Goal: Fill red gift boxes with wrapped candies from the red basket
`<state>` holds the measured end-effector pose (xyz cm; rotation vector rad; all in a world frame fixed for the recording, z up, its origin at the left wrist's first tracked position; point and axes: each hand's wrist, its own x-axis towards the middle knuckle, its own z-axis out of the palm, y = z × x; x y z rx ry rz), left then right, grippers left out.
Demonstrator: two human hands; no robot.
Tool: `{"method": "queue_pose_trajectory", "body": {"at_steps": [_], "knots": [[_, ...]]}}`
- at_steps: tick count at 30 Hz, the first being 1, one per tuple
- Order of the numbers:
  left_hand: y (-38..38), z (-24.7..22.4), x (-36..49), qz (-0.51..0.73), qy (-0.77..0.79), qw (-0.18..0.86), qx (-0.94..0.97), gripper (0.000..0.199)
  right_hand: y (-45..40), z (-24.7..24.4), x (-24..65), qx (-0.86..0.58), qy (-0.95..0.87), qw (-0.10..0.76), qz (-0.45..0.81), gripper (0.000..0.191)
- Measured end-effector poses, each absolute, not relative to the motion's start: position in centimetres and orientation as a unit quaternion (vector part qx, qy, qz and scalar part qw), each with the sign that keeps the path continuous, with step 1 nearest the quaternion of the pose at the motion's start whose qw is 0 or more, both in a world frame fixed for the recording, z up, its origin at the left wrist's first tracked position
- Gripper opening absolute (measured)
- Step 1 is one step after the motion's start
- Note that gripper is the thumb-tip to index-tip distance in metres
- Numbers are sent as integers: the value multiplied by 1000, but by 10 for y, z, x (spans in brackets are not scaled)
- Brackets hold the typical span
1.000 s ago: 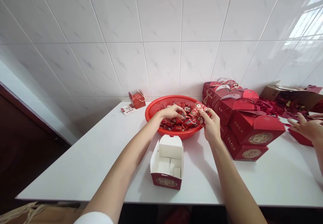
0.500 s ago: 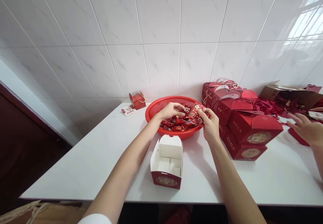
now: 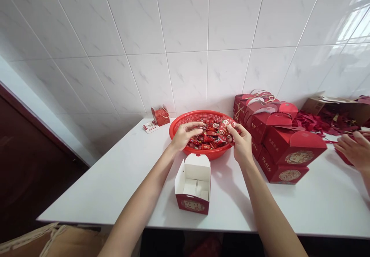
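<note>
My right hand pinches a flat red packet with a flower print, held over the right side of a red plastic basket. Over the basket's left side, my left hand has its thumb and fingers closed on a small red-wrapped candy. Many more red-wrapped candies lie heaped in the basket. In front of it stands a red gift box, its white inside showing and its top unfolded, with nothing seen in it.
Closed red gift boxes are stacked to the right. A small red box and a printed card sit at back left. Another person's hand is at far right, near a carton and red ribbons.
My left hand has drawn back a little to the left, with a candy between its fingers. The right hand keeps its packet. The view has shifted slightly; the other person's hand has lowered.
</note>
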<state>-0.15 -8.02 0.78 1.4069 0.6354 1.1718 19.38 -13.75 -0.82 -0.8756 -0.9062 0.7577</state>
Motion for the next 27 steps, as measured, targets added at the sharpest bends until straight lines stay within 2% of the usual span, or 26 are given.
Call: {"method": "queue_pose_trajectory", "body": {"at_steps": [4,8,13,17,24,27], "knots": [[-93,7,-6,522,248,569,585,41,-142,-5,189,-393,-427,735,351,36],[-94,1,-8,523,273,514,623,33,-146,-3,184,-398,-455,716,349,32],[-91,-3,-10,505,301,501,635,45,-146,-6,177,-409,-495,689,337,29],[-91,-2,-9,498,300,498,644,42,-144,-5,177,-419,-492,692,324,31],[-94,3,-7,460,334,537,623,31,-138,4,187,-384,-366,697,482,40],[-93,3,-6,455,333,542,623,30,-135,6,188,-375,-339,697,509,40]]}}
